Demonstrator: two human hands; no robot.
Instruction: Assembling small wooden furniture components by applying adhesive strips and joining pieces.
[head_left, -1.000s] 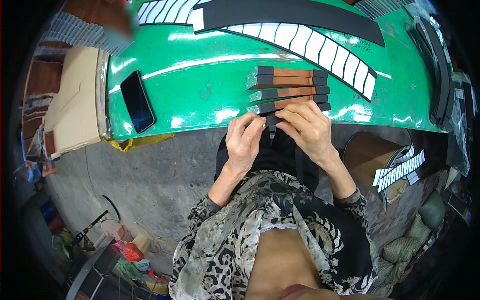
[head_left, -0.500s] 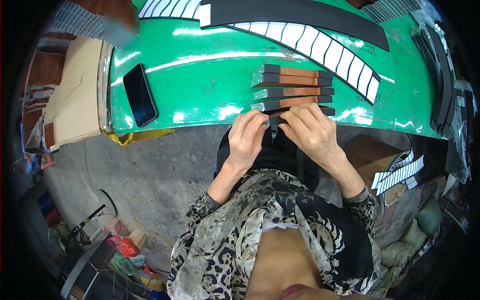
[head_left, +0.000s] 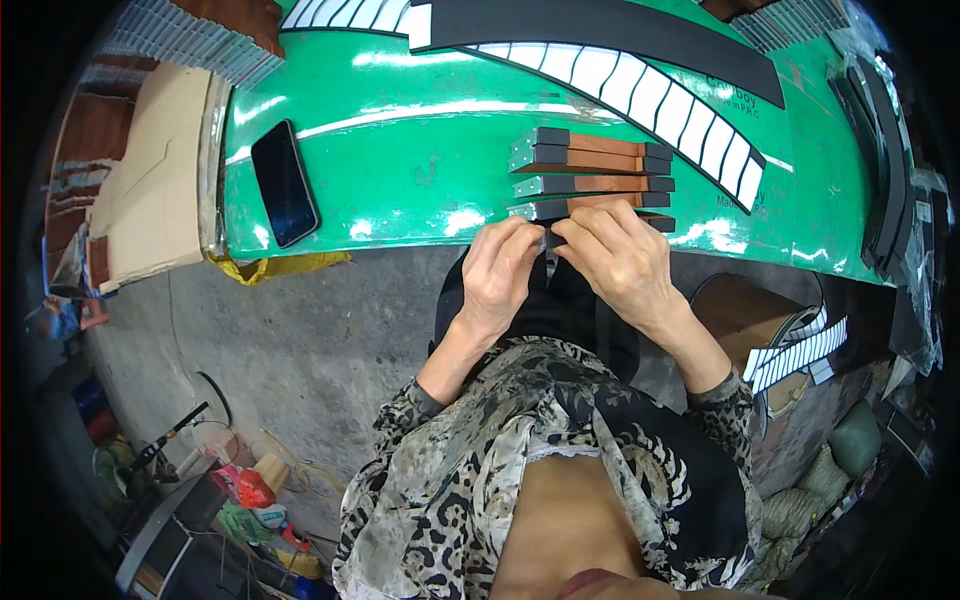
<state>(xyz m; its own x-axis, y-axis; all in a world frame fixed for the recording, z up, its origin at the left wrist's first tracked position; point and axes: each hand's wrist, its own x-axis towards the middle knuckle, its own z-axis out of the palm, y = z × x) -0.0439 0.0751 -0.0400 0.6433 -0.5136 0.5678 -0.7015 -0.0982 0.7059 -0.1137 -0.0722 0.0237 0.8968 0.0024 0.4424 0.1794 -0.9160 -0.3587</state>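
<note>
At the front edge of the green table [head_left: 400, 205], my left hand [head_left: 497, 275] and my right hand [head_left: 620, 255] meet fingertip to fingertip. Both have their fingers closed around the left end of a brown strip with black ends [head_left: 656, 222]; most of it is hidden under my right hand. Just beyond my fingers lie several similar brown strips [head_left: 606, 184] with black ends, side by side, with silvery metal faces on their left ends. What exactly the fingertips pinch is too small to make out.
A phone [head_left: 284, 184] lies at the table's left, beside a cardboard box [head_left: 160, 170]. Long black strips [head_left: 600, 35] and a white-patched strip [head_left: 640, 95] cross the far side. More brown pieces [head_left: 225, 35] are stacked far left. A brown bin [head_left: 750, 310] stands below the table's right side.
My fingertips have drawn slightly closer together at the strip's left end. The whole view has shifted a little; the laid-out strips have kept their places.
</note>
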